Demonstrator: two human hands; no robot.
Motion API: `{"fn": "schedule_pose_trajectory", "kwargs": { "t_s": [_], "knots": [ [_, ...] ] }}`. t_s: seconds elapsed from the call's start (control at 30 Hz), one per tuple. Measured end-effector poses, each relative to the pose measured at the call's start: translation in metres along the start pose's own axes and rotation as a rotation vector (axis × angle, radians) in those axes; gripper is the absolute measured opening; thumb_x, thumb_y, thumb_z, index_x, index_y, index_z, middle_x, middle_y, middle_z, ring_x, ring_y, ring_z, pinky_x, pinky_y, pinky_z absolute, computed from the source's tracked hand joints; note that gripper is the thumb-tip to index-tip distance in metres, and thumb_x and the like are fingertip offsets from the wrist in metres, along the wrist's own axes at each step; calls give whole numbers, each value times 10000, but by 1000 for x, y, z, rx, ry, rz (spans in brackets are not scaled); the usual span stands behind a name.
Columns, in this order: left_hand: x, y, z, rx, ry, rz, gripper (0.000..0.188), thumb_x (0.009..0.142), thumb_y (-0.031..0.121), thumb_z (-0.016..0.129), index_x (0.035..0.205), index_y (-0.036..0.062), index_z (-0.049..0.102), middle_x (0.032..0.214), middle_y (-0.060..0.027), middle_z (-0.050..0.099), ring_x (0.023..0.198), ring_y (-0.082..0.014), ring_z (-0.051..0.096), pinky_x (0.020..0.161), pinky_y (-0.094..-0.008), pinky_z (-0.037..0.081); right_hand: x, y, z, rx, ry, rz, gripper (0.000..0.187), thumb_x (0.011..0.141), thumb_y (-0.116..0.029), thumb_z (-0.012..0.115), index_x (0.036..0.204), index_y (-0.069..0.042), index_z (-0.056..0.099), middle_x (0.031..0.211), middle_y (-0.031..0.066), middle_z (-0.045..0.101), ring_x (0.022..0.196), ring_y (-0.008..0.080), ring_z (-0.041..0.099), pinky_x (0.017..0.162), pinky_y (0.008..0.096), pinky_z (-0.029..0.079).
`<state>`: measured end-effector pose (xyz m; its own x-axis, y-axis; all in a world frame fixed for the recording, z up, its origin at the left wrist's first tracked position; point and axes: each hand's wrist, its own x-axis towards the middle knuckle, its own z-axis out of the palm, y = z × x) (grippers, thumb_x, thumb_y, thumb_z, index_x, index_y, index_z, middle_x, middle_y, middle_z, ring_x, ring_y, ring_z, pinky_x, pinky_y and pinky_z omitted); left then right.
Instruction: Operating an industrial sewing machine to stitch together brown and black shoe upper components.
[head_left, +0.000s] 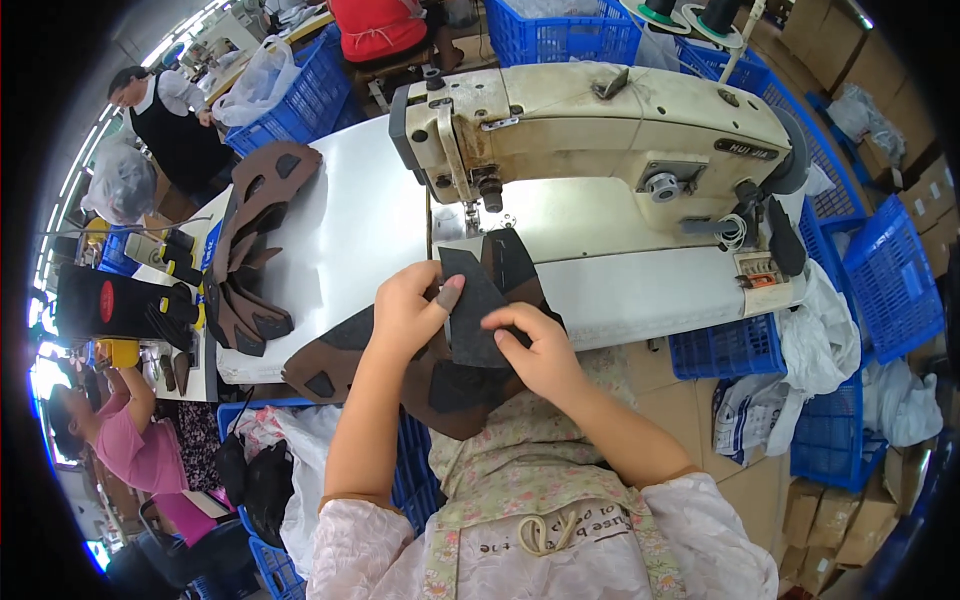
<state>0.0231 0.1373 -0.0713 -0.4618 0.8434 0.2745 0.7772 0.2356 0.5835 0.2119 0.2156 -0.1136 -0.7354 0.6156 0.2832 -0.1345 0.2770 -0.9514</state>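
Observation:
My left hand (412,310) grips the upper left edge of a flat dark grey piece (468,312), its thumb laid on top. At the piece's right edge, my right hand (538,352) pinches it between thumb and fingers. Beneath lie brown cut pieces with black patches (340,355), partly hidden by my hands and hanging over the table's front edge. Just beyond my hands is the needle area of a cream sewing machine (590,140). The grey piece's far end lies close in front of the presser foot (472,222).
A stack of brown pieces (245,260) lies at the left of the white table (350,215). Blue crates (725,348) with plastic bags stand around the table. Thread cones (722,18) rise behind the machine. Several people work at the left and back.

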Motion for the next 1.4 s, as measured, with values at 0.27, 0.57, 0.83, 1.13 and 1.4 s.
{"fn": "schedule_pose_trajectory", "kwargs": {
  "t_s": [0.27, 0.57, 0.83, 1.13, 1.4],
  "knots": [
    [6, -19, 30, -79, 115, -49, 310, 917, 277, 659, 799, 20, 532, 632, -169, 558, 599, -376, 559, 571, -432, 438, 60, 47, -34, -664, 104, -303, 314, 828, -19, 620, 1134, -75, 666, 1185, 146, 611, 1077, 328, 583, 947, 441, 456],
    [18, -58, 63, -899, 600, -394, 270, 1060, 275, 439, 969, 41, 535, 854, -20, 537, 762, -163, 484, 717, -310, 436, 67, 47, -28, -558, 51, -145, 165, 771, 13, 619, 932, -21, 632, 1005, 150, 649, 1017, 366, 584, 878, 468, 462],
    [24, -95, 44, -1559, 403, -518, 273, 1041, 188, 456, 1164, -29, 567, 1088, -129, 670, 1040, -230, 650, 977, -378, 525, 36, 33, -6, -843, 0, -192, 515, 851, -346, 690, 1236, -19, 589, 1275, 187, 533, 1242, 384, 478, 1006, 502, 400],
    [71, -40, 46, -31, -335, 109, 341, 949, 197, 561, 1236, 23, 620, 1043, -199, 702, 972, -352, 683, 847, -421, 527, 20, 39, -4, -1002, 21, -159, 519, 859, -358, 672, 1248, -27, 582, 1323, 186, 530, 1289, 357, 447, 1081, 509, 347],
    [93, -10, 67, 419, -444, 65, 384, 937, 317, 552, 1039, -49, 609, 910, -183, 717, 860, -383, 696, 767, -454, 550, 20, 42, -3, -1022, 16, -161, 524, 860, -372, 669, 1246, -27, 587, 1320, 180, 533, 1290, 348, 449, 1083, 508, 341]
  ]
}}
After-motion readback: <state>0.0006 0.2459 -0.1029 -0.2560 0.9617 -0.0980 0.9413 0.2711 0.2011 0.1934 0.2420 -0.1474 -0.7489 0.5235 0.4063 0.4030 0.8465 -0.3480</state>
